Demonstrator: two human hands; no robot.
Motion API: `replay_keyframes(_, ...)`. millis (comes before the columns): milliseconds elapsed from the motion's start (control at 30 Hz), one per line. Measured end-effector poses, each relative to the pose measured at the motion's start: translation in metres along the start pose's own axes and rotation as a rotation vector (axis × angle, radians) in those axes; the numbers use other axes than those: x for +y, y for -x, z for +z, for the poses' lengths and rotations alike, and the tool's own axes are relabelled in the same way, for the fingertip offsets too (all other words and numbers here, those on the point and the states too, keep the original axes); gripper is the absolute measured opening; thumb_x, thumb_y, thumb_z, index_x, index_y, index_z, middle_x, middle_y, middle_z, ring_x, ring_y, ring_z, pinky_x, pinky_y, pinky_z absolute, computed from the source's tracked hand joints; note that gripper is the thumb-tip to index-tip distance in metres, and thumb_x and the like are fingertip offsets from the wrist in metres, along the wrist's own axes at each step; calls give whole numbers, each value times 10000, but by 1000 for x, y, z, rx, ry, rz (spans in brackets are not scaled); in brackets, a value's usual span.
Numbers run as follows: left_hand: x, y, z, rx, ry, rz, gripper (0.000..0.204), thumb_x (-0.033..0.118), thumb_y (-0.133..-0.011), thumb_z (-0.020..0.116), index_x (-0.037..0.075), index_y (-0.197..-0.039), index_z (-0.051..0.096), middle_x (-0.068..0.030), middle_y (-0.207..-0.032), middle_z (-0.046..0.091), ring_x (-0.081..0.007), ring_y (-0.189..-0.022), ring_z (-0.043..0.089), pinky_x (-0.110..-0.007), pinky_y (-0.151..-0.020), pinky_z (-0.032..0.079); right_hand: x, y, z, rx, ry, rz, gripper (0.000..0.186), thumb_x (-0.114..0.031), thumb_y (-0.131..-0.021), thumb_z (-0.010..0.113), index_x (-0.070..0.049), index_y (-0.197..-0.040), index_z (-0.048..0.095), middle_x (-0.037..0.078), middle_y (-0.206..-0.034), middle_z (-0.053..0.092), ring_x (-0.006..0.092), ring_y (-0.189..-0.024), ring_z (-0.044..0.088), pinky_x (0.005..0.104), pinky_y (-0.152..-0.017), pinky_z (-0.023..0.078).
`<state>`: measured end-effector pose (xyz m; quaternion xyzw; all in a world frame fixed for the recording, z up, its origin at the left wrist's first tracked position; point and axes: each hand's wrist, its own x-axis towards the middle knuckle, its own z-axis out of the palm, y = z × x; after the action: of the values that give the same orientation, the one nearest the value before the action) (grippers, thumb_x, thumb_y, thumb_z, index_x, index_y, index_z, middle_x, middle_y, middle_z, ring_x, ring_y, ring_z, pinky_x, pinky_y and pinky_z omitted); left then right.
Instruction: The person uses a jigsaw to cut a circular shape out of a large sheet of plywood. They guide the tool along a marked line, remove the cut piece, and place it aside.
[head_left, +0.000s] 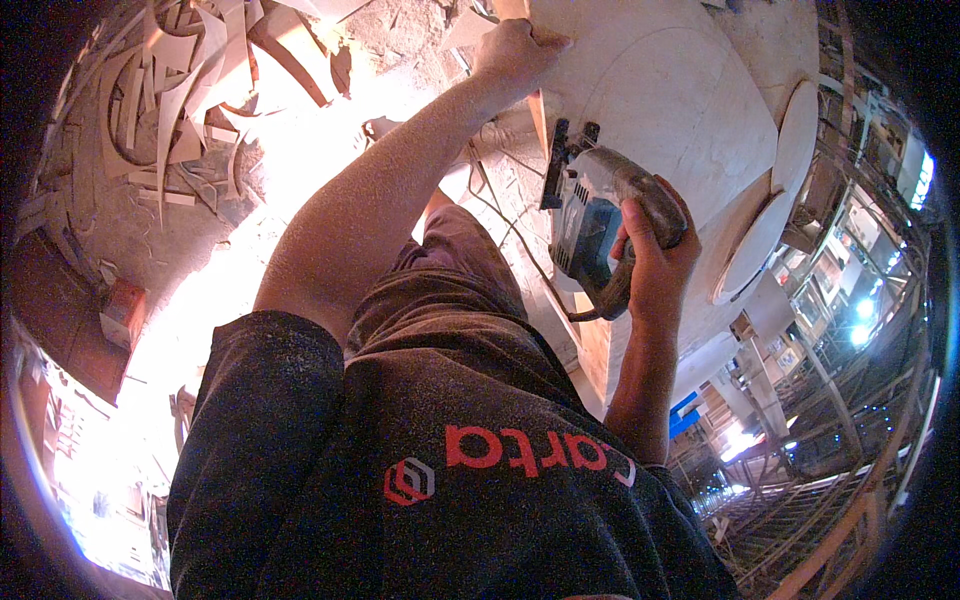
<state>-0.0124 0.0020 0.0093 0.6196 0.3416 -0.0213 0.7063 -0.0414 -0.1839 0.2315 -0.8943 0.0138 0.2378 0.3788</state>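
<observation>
1. Fingers (637,222) of the right hand (665,258) wrap closely round the dark, rounded handle of a jigsaw (610,205), the thumb lying along its near side.
2. That jigsaw is over the near left border of a pale wooden sheet (640,110). Its body joins a scuffed, dusty grey-and-blue housing, slotted with vents, to a flat dark metal baseplate (552,175) at the left end. Whether it touches the wood cannot be told.
3. At the far left edge of the sheet is the left hand (512,50), its fingers curled and drawn together; whether they grip the edge or merely press on it cannot be told.
4. Broad and smooth, the sheet bears a faint curved line on its matte, cream-toned face.
5. Beyond its right side sit two thin wooden panels with rounded outlines, one farther (797,135) and one nearer (750,252).
6. A thin, flexible black cord (520,237) bends between the person's legs and the sheet.
7. On the dusty, rough floor (130,235), offcuts (180,85) lie in a tangled heap: crescents, tapering slivers and straight strips of pale wood.
8. Sawdust speckles the left forearm (385,180) and the soft, creased dark cloth of the shirt (520,530).
</observation>
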Motion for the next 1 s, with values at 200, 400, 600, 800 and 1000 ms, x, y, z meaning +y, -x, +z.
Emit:
replay_keyframes(200,0,-1,1,-9,22,-10,511,445,-901,734,-53,-1016,712,-145,-779,740,-206,-625,743,-321,-577,632,5,-5,-1,9,-59,-16,448,-109,-867,783,9,-1264,616,51,-876,702,98,-538,572,239,-467,457)
replay_keyframes(400,5,3,-1,-13,44,-17,474,445,-900,737,-20,-990,725,-125,-752,736,-199,-602,733,-319,-582,619,1,-8,-1,1,-42,-10,460,-114,-869,784,14,-1273,604,46,-845,695,97,-536,571,239,-466,455)
replay_keyframes(600,0,-2,2,-37,45,-21,472,442,-904,732,-20,-1003,722,-124,-747,735,-193,-586,728,-327,-569,613,-6,-9,1,26,-19,28,453,-119,-882,765,28,-1279,602,46,-808,672,104,-549,565,248,-476,455)
replay_keyframes(800,5,4,-2,-38,52,-20,452,415,-916,721,-29,-1003,719,-127,-745,734,-189,-573,721,-339,-563,609,-12,-7,7,42,-14,29,415,-125,-899,738,27,-1266,618,35,-762,627,117,-572,558,262,-492,460)
replay_keyframes(1000,17,6,-7,-83,3,-32,417,365,-942,697,-44,-1025,715,-125,-771,736,-180,-582,712,-329,-533,598,-10,-11,4,48,-71,81,409,-122,-888,756,23,-1247,624,41,-807,657,107,-613,585,253,-489,475)
